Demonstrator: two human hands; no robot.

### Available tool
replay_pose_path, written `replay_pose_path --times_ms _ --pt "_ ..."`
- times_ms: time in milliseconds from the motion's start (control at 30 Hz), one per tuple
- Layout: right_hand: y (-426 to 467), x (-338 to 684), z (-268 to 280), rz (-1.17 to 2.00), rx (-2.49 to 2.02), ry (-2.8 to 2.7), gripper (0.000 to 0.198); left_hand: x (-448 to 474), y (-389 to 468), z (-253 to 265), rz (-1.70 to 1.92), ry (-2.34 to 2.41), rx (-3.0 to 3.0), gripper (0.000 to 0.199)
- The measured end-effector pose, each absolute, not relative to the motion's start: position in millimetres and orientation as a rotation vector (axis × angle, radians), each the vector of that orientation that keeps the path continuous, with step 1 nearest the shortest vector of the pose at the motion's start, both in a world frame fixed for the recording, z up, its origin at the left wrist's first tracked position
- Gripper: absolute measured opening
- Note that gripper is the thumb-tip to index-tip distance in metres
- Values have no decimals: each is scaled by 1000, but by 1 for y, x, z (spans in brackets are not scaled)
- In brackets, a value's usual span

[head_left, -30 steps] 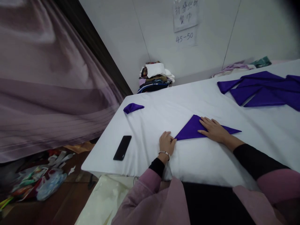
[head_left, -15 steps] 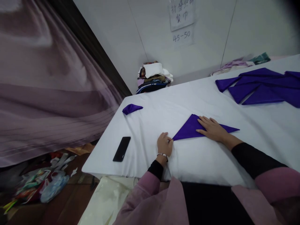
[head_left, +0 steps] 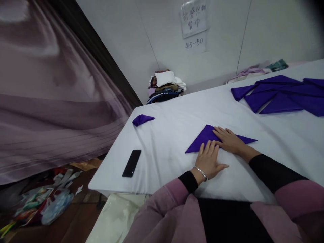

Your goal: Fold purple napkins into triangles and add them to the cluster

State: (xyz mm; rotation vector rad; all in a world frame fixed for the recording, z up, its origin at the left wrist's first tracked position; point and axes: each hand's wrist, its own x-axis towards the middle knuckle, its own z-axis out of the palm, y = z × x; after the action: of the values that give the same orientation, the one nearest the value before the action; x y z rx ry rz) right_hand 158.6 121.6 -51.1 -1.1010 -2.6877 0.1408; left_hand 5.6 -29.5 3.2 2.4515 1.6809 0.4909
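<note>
A purple cloth napkin (head_left: 201, 139), folded into a flat triangle, lies on the white-covered table in front of me. My right hand (head_left: 228, 139) rests flat across its middle with the fingers stretched out, and one pointed corner shows beyond the wrist. Just left of it, my left hand (head_left: 209, 161) is spread over the near edge of the napkin, fingertips on the cloth and thumb pointing right. Neither hand grips anything. Part of the napkin is hidden under the hands.
A small folded purple cloth (head_left: 142, 119) and a black phone (head_left: 132, 163) lie at the table's left. Several purple napkins (head_left: 280, 94) overlap at the back right. Stacked clothes (head_left: 165, 87) stand beyond the far edge. A curtain (head_left: 58, 101) hangs at the left.
My left hand has let go of the napkin's left corner, moved right along the near edge and spread its fingers. The right hand stays on the napkin.
</note>
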Motion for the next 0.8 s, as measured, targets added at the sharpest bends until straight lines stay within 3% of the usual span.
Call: replay_pose_path --times_ms 167,500,600,800 --pt "121 160 -51 125 -1081 -2679 70 11 -14 -13 355 1731 2386 89" --pt "116 158 -40 144 -1134 -2695 77 -35 -35 -13 347 1814 2312 84" --pt "116 158 -39 170 -1149 -2706 78 -65 -45 -11 385 1997 2153 72" --pt "119 159 -43 178 -1147 -2710 78 -107 -54 -13 671 2226 1835 27"
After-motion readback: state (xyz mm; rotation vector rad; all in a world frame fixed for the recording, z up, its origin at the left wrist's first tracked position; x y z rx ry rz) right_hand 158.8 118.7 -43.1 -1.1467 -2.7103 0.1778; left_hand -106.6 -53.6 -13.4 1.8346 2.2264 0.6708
